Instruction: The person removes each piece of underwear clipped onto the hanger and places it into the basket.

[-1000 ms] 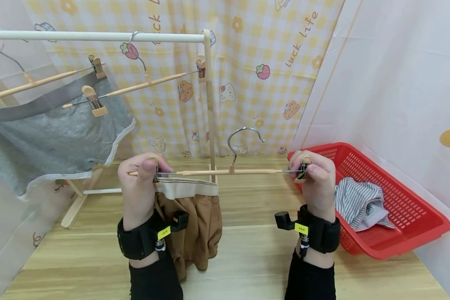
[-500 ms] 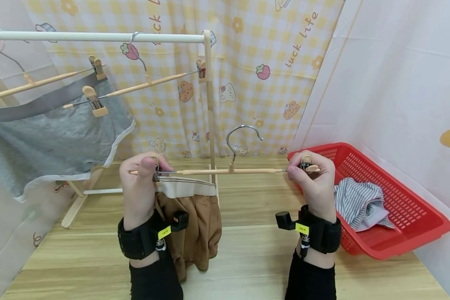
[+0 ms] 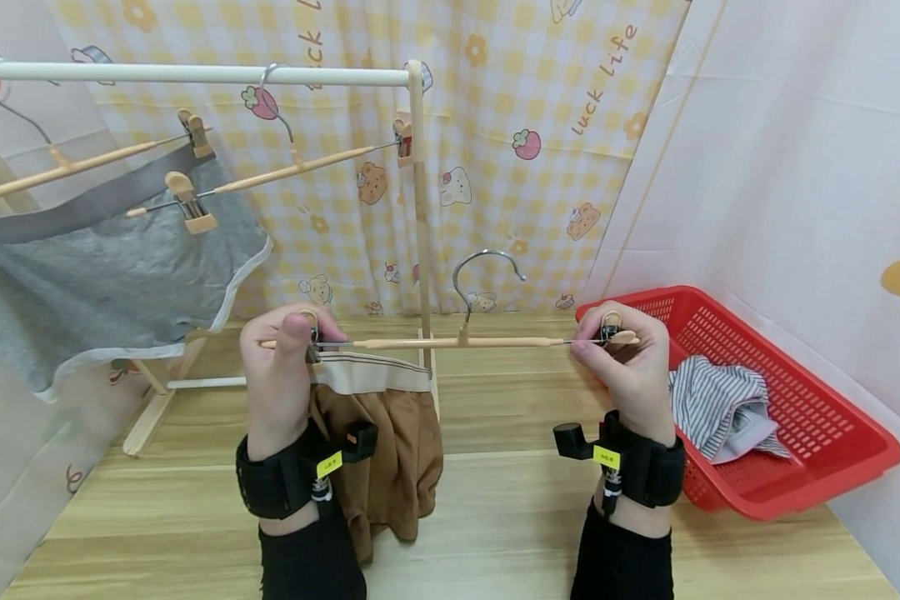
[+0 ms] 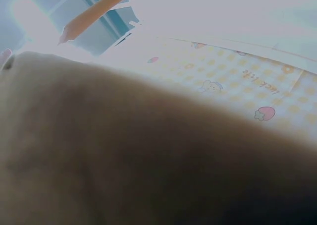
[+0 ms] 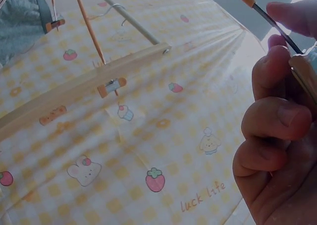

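Note:
Between my hands a clip hanger (image 3: 405, 343) lies level, its metal hook pointing up. My left hand (image 3: 273, 375) pinches the hanger's left clip. Just right of that hand hangs a brown garment (image 3: 397, 442) with a pale waistband, its top left corner at the clip. On the other side my right hand (image 3: 633, 367) grips the hanger's right end, thumb and fingers on the metal rod beside the right clip (image 3: 611, 329). Curled fingers and the rod (image 5: 277, 26) show in the right wrist view. A dark blur hides most of the left wrist view.
On the left a rack with a white rail (image 3: 195, 73) bears two hangers, one holding grey underwear (image 3: 120, 275). A red basket (image 3: 817, 483) at the right contains striped cloth (image 3: 720, 408). A patterned curtain (image 3: 525, 100) hangs behind the wooden table (image 3: 510, 517).
My right thumb has shifted left off the right clip and onto the metal rod. The hook has risen slightly. My left hand and the brown garment have hardly moved.

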### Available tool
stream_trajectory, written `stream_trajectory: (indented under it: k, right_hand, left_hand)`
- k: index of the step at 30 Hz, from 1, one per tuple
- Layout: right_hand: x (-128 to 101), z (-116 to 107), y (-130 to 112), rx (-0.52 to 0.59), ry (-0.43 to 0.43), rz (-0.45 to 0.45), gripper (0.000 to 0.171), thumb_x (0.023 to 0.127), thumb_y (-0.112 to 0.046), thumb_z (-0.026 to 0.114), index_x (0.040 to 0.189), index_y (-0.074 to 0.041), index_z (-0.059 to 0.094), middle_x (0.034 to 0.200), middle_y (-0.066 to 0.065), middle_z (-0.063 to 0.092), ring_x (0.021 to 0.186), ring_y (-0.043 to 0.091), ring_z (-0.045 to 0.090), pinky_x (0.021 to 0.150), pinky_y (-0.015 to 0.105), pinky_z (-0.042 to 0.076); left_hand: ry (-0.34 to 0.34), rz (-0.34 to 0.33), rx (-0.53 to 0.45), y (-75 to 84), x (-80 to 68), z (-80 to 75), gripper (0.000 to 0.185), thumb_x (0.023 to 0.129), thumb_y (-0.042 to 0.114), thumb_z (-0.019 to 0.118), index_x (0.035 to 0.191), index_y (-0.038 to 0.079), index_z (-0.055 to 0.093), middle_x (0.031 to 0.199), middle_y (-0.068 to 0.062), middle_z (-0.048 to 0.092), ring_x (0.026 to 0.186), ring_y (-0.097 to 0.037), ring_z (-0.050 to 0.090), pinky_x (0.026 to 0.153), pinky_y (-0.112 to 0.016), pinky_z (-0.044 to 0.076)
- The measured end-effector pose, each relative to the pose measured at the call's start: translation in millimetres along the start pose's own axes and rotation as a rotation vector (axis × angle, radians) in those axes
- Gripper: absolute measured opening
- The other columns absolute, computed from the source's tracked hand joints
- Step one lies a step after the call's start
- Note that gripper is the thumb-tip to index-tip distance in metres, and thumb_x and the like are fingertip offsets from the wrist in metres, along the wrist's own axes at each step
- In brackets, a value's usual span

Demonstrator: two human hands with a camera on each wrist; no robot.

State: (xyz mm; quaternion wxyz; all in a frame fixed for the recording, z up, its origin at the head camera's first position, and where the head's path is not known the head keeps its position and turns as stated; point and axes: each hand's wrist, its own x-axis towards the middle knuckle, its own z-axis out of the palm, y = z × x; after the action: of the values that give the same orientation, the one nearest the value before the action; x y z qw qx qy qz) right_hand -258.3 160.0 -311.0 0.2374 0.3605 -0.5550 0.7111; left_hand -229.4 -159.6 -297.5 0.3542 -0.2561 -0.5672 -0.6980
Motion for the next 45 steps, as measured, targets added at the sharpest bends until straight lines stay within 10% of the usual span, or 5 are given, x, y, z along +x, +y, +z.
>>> stream_trajectory:
  k: [6, 13, 27, 45]
  right_hand:
    - [0, -3, -2, -0.017, 0.007, 0.040, 0.017, 0.075, 0.023, 0.062, 0.077, 0.007, 0.065, 0.072, 0.007, 0.063, 0.061, 0.012, 0.049, 0.051, 0.021, 0.040]
    - [-1, -5, -1, -0.038, 0.046, 0.070, 0.016, 0.076, 0.022, 0.063, 0.076, 0.007, 0.064, 0.070, 0.005, 0.060, 0.058, 0.013, 0.044, 0.049, 0.024, 0.032]
    - [0, -9, -1, -0.051, 0.047, 0.072, 0.014, 0.078, 0.021, 0.064, 0.078, 0.007, 0.065, 0.068, 0.003, 0.058, 0.055, 0.013, 0.042, 0.047, 0.025, 0.028]
    - [-1, -13, -1, -0.060, 0.061, 0.090, 0.013, 0.078, 0.021, 0.063, 0.079, 0.008, 0.065, 0.068, 0.004, 0.057, 0.056, 0.014, 0.041, 0.048, 0.025, 0.031]
  left_hand:
    - [-0.042, 0.007, 0.001, -2.0, -1.2, -3.9, 0.065, 0.087, 0.057, 0.069, 0.062, -0.003, 0.064, 0.064, -0.008, 0.063, 0.053, -0.015, 0.045, 0.052, -0.026, 0.031]
    - [-0.090, -0.019, 0.000, 2.0, -2.3, -2.8, 0.033, 0.090, 0.018, 0.057, 0.065, -0.003, 0.064, 0.068, -0.007, 0.063, 0.060, -0.016, 0.051, 0.059, -0.025, 0.041]
    - [-0.236, 0.042, -0.078, 1.9, 3.8, -1.8, 0.040, 0.099, 0.021, 0.058, 0.072, -0.008, 0.064, 0.068, -0.009, 0.060, 0.062, -0.019, 0.049, 0.062, -0.028, 0.038]
    - [-0.254, 0.021, -0.005, 7.9, 2.0, -0.5, 0.030, 0.096, 0.007, 0.047, 0.078, -0.004, 0.069, 0.077, -0.012, 0.064, 0.073, -0.023, 0.053, 0.071, -0.031, 0.039]
